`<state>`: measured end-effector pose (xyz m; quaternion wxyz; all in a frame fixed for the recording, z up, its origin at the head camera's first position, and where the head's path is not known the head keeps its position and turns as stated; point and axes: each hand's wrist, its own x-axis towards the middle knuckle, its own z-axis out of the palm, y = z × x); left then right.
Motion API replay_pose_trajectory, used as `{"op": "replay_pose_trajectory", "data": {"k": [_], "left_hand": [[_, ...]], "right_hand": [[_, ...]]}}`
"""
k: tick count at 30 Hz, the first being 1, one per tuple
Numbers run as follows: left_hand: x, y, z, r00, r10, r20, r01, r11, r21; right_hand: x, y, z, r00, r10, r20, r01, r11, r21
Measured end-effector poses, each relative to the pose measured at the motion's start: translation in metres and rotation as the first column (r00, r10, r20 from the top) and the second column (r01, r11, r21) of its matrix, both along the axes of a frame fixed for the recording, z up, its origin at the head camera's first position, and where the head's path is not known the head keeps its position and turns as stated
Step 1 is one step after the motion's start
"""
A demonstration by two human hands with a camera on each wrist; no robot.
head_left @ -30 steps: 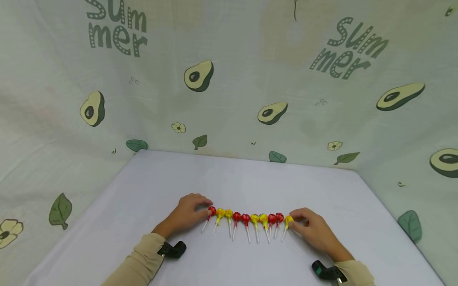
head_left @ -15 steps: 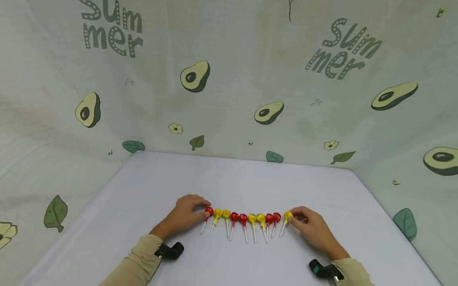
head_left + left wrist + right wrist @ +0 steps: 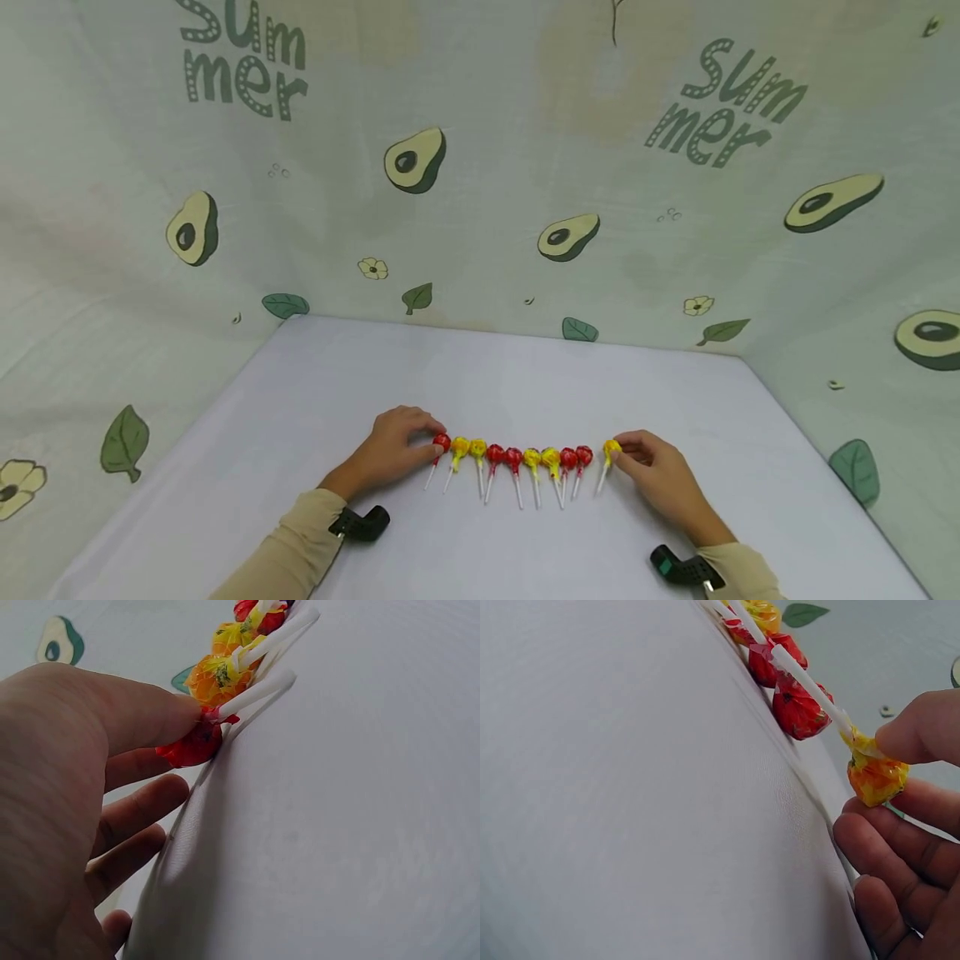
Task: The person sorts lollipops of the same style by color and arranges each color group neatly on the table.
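Several red and yellow wrapped lollipops lie in a row on the white table, sticks toward me. My left hand (image 3: 393, 446) pinches the red lollipop (image 3: 193, 746) at the row's left end between thumb and index finger. Beside it is a yellow lollipop (image 3: 217, 679). At the right end my right hand (image 3: 660, 479) pinches a yellow lollipop (image 3: 876, 776) by its head, thumb on the wrapper near the stick. A small gap separates it from the nearest red lollipop (image 3: 801, 709). In the middle of the row are a red lollipop (image 3: 513, 457) and a yellow lollipop (image 3: 532, 457).
The white tabletop (image 3: 480, 550) extends around the row. A pale cloth backdrop (image 3: 480, 250) printed with avocados and leaves rises behind and at both sides. Black wrist devices sit on both wrists, the left device (image 3: 362, 524) and the right device (image 3: 686, 569).
My right hand has moved the yellow lollipop slightly right, away from its red neighbour, widening the gap. My left hand keeps its pinch on the red lollipop at the left end.
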<state>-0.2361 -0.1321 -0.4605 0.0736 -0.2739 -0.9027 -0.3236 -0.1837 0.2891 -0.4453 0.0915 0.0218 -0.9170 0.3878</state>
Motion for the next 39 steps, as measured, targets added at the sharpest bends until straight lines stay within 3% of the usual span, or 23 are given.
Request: {"op": "replay_pose_trajectory", "data": {"k": [9, 15, 27, 35, 39], "left_hand": [[0.000, 0.001, 0.003, 1.000, -0.002, 0.022, 0.002, 1.000, 0.014], [0.004, 0.000, 0.004, 1.000, 0.003, 0.019, -0.003, 1.000, 0.016], [0.002, -0.001, 0.003, 0.999, -0.043, 0.014, 0.043, 0.999, 0.019], [0.003, -0.002, 0.006, 0.998, -0.021, 0.067, 0.019, 0.999, 0.027], [0.002, -0.001, 0.006, 0.997, -0.020, 0.077, 0.019, 1.000, 0.015]], "right_hand": [[-0.002, -0.002, 0.004, 1.000, 0.002, -0.013, -0.003, 0.999, -0.044], [-0.005, 0.001, 0.000, 1.000, 0.009, -0.011, -0.011, 0.991, -0.136], [-0.010, 0.006, 0.007, 0.995, 0.016, 0.095, 0.010, 0.963, -0.269], [-0.018, 0.007, 0.011, 0.985, 0.018, 0.172, 0.035, 0.953, -0.301], [-0.022, 0.007, 0.015, 0.985, 0.038, 0.167, 0.023, 0.936, -0.352]]}}
